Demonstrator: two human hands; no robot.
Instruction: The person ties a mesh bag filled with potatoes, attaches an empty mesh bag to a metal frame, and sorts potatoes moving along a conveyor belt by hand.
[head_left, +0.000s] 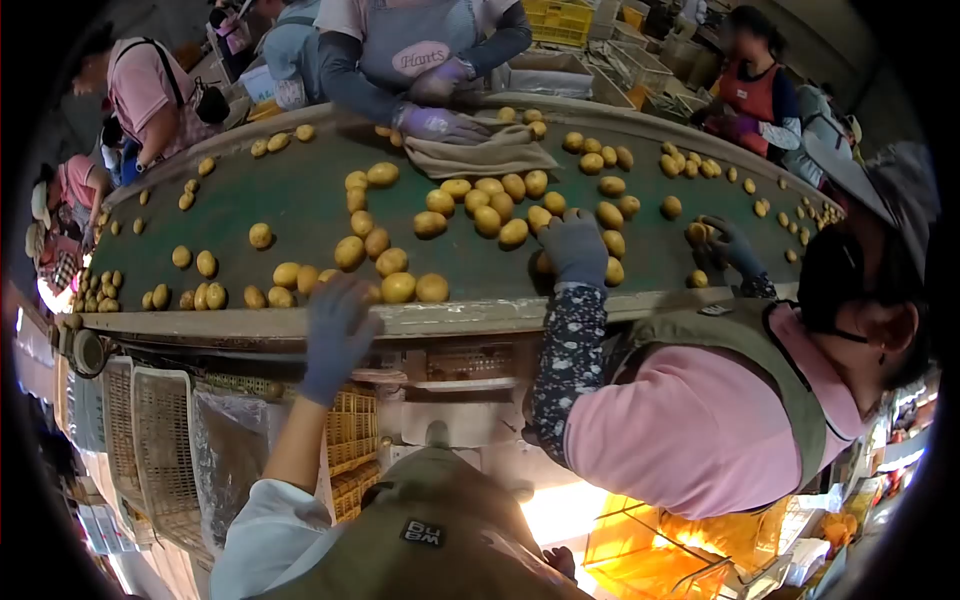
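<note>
My left hand (340, 330), in a grey-blue glove, is over the near rim of the green conveyor belt (310, 210). Its thumb stands apart from the fingers, which look slightly blurred; no held item shows. Just beyond the fingertips lie yellow potatoes (398, 288), and whether the glove touches one I cannot tell. My right hand cannot be made out; a small dark shape low beside my apron (430, 500) is too unclear to name.
A co-worker in pink at my right has one gloved hand (578, 250) among potatoes and another (735, 248) at a potato. Across the belt, a person's purple-gloved hand (440, 126) rests on a cloth sack (480, 155). Plastic crates (162, 440) stand below left.
</note>
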